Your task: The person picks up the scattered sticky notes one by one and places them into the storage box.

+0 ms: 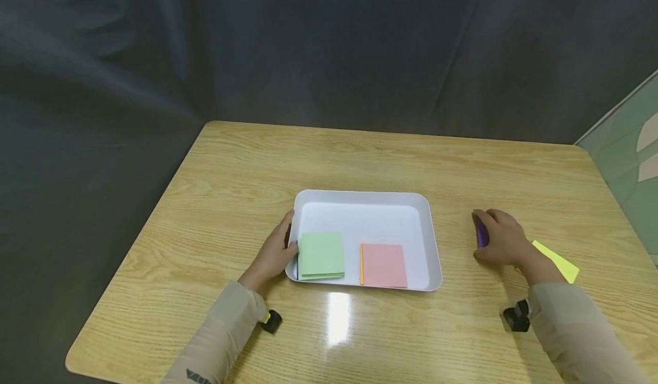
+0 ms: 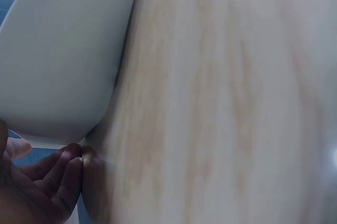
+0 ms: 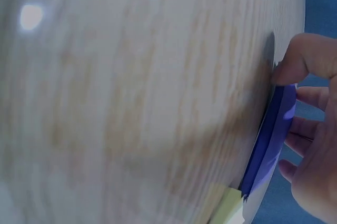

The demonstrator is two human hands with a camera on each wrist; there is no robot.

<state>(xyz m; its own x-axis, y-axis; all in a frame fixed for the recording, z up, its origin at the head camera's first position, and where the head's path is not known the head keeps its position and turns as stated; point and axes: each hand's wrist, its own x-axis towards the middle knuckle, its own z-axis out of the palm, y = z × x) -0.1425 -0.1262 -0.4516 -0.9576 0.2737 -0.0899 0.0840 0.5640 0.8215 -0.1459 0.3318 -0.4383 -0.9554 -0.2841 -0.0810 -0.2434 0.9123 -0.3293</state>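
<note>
A white tray [image 1: 360, 212] lies on the table, its left side held by my left hand [image 1: 272, 252], thumb at the rim and fingers along the outer wall. Green square paper notes [image 1: 321, 254] rest in its front left, a dark blue edge showing beside them. Toward the front right of the tray are pink paper notes [image 1: 384, 265] with an orange strip at their left. To the right of the tray, my right hand [image 1: 501, 238] grips purple paper notes [image 3: 271, 140] between thumb and fingers, close over the table. Yellow paper notes [image 1: 557, 261] lie beside that wrist, partly covered by the arm.
The wooden table [image 1: 231, 172] has its back edge against a dark curtain [image 1: 334, 52]. A green panel [image 1: 629, 161] borders the right side. Small black devices hang at both wrists.
</note>
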